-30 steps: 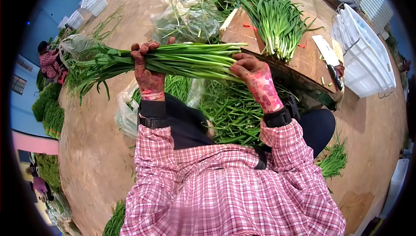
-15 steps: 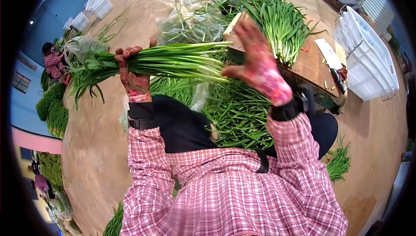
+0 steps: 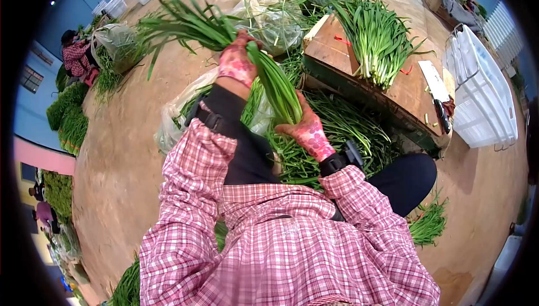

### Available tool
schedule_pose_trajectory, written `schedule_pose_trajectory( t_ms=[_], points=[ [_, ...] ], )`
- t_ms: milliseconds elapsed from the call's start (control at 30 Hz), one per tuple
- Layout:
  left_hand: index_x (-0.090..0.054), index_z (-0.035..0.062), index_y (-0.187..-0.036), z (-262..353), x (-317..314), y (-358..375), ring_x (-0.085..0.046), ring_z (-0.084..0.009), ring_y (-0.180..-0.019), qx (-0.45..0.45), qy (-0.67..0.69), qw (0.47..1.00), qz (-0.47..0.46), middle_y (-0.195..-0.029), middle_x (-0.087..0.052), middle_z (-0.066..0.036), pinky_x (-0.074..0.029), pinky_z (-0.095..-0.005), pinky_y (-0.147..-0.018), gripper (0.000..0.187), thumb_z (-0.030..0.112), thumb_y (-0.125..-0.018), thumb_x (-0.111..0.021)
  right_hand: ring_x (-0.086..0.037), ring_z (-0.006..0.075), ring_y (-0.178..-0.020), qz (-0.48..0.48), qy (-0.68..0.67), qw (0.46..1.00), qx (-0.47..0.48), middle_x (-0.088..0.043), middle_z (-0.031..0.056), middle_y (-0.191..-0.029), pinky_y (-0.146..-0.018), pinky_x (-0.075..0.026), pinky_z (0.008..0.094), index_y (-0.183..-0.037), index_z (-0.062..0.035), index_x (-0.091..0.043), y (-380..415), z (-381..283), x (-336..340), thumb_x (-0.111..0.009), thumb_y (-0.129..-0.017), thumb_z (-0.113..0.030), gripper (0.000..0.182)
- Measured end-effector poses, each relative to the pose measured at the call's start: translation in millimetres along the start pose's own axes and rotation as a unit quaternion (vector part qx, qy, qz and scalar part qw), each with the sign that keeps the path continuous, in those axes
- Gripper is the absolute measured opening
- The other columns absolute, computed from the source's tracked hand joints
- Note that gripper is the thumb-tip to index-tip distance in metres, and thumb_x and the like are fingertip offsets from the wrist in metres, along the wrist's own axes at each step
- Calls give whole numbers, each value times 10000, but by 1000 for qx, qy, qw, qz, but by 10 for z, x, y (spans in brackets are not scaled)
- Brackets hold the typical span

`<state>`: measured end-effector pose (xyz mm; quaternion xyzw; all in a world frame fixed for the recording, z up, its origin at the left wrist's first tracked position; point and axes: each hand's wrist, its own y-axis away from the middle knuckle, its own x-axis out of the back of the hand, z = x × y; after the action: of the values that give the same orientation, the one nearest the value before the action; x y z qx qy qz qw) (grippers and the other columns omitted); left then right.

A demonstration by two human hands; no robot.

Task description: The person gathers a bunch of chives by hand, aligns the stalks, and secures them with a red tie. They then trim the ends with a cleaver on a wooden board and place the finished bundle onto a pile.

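Note:
A bunch of garlic chives (image 3: 275, 84) slants across in front of me, leaf tips at the upper left, stem ends at the lower right. My left hand (image 3: 240, 62), in a pink patterned glove, is closed round its middle. My right hand (image 3: 309, 129), gloved alike, holds the stem ends between thumb and fingers. Below lies a heap of loose chives (image 3: 342, 132) between my legs. On the wooden block (image 3: 331, 39) to the right rests another bunch of chives (image 3: 379, 48), white stems toward me, with a red tie (image 3: 341, 40) beside it.
A knife (image 3: 441, 116) and a white board (image 3: 431, 78) lie at the block's right end. Stacked white crates (image 3: 477, 92) stand beyond. Clear plastic bags (image 3: 269, 28) with greens are ahead. Another person (image 3: 76, 56) sits at the far left near green piles (image 3: 70, 129).
The bunch has turned from level to slanting, stems now down to the right. My left hand moved up and right; my right hand came down from its open pose onto the stem ends.

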<state>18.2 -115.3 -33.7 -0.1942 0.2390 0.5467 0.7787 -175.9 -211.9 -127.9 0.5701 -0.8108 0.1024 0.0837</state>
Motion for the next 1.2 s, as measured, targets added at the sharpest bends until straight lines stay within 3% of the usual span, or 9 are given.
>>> schedule_pose_trajectory(
  t_ms=[200, 500, 567, 767, 900, 967, 1067, 1133, 1200],
  points=[
    [-587, 39, -1016, 146, -515, -250, -614, -183, -740, 150, -136, 967, -153, -837, -611, -43, -524, -328, -641, 344, 352, -892, -659, -580, 140, -548, -97, -388, 905, -145, -620, 80, -717, -461, -444, 267, -1039, 10, -570, 44, -147, 135, -667, -807, -23, 254],
    [24, 96, -1519, -731, -592, -86, -182, -345, -1413, 266, -57, 943, -191, -1545, -175, -167, -211, -481, -1125, 1239, 818, -694, -553, -423, 105, -559, -178, -645, 692, -270, -574, 54, -867, -472, -332, 235, -1125, 29, -543, 61, 274, 659, -479, -955, -211, 301],
    [-82, 79, -1512, -1006, -314, 109, -294, -332, -1355, 210, -48, 971, -100, -1506, -258, -161, -282, -461, -1083, 1097, 770, -777, -512, -397, 97, -547, -192, -680, 655, -267, -559, 81, -869, -485, -337, 239, -1193, 54, -503, 94, 415, 709, -478, -935, -207, 368],
    [-526, 56, -1264, -1108, 126, 945, -624, -187, -895, 397, -20, 910, -121, -1077, -642, -68, -525, -310, -747, 540, 486, -938, -534, -373, 98, -513, -151, -631, 709, -279, -565, 79, -844, -450, -322, 245, -1184, 37, -503, 120, 390, 793, -483, -928, -227, 368],
    [-606, 39, -1163, -1150, -98, 1121, -633, -141, -766, 156, -263, 939, -161, -942, -663, -32, -511, -262, -690, 296, 242, -956, -546, -429, 116, -523, -125, -637, 718, -252, -602, 69, -828, -443, -330, 230, -1067, -78, -585, 159, 405, 676, -498, -968, -415, 362],
    [-572, -5, -1197, -1218, -171, 1075, -629, -409, -909, 105, -487, 857, -133, -979, -650, -264, -491, -420, -814, 455, 323, -881, -548, -448, 106, -562, -72, -542, 804, -235, -584, 24, -808, -461, -341, 240, -1020, -101, -598, 226, 404, 626, -586, -927, -428, 340],
    [-552, -60, -1134, -1393, -193, 1113, -636, -392, -862, -25, -595, 794, -124, -947, -638, -279, -496, -434, -793, 430, 296, -896, -514, -455, 95, -563, -70, -452, 856, -240, -586, 10, -786, -469, -356, 236, -1008, -76, -604, 271, 158, 688, -619, -911, -319, 262],
    [-541, -17, -1214, -1209, -220, 1065, -629, -263, -839, 245, -187, 932, -190, -994, -654, -158, -513, -382, -762, 480, 383, -952, -498, -428, 76, -535, -115, -543, 792, -253, -555, 12, -768, -464, -351, 230, -1039, -36, -585, 286, 136, 750, -599, -908, -246, 248],
    [-497, 19, -1300, -1091, -241, 1067, -617, -207, -961, 371, 210, 875, -228, -1148, -620, -117, -521, -373, -825, 595, 485, -932, -543, -490, 99, -540, -226, -640, 705, -206, -576, 22, -795, -496, -408, 244, -1096, -35, -569, 268, 49, 758, -566, -915, -255, 285]
  ],
)
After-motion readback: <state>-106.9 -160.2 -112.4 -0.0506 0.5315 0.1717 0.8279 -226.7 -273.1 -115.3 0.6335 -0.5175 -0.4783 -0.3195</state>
